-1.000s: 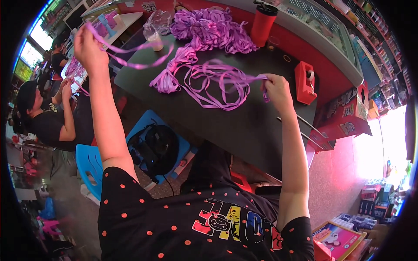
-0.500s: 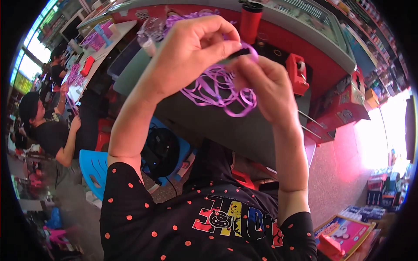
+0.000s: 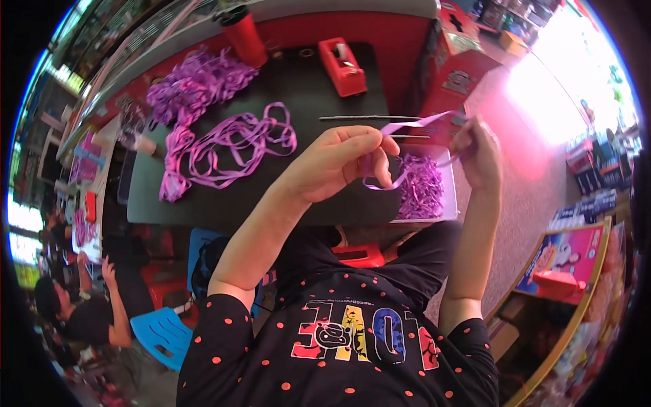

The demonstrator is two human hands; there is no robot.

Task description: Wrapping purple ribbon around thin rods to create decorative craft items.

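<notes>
My left hand (image 3: 339, 161) pinches a purple ribbon (image 3: 424, 123) between thumb and bent fingers above the right side of the dark table (image 3: 261, 199). From there the ribbon runs across to my right hand (image 3: 480, 154), whose fingers close on it; that hand is slightly blurred. A loose loop of ribbon hangs below the left fingers. Under and between my hands stands a white box (image 3: 453, 203) holding a heap of short purple ribbon pieces (image 3: 420, 184). Left of my left hand, a loosely coiled length of purple ribbon (image 3: 237, 146) lies on the table.
A large purple ribbon bundle (image 3: 196, 85) lies at the back left, near a red tumbler (image 3: 243, 37). A red tape dispenser (image 3: 342, 66) stands at the back. Thin metal rods (image 3: 359, 118) jut past the table's right edge. Another person (image 3: 85, 312) sits at far left by a blue chair (image 3: 163, 336).
My view has turned to the right, bringing the white box into sight. My hands have moved apart from close together, with the ribbon now stretched between them.
</notes>
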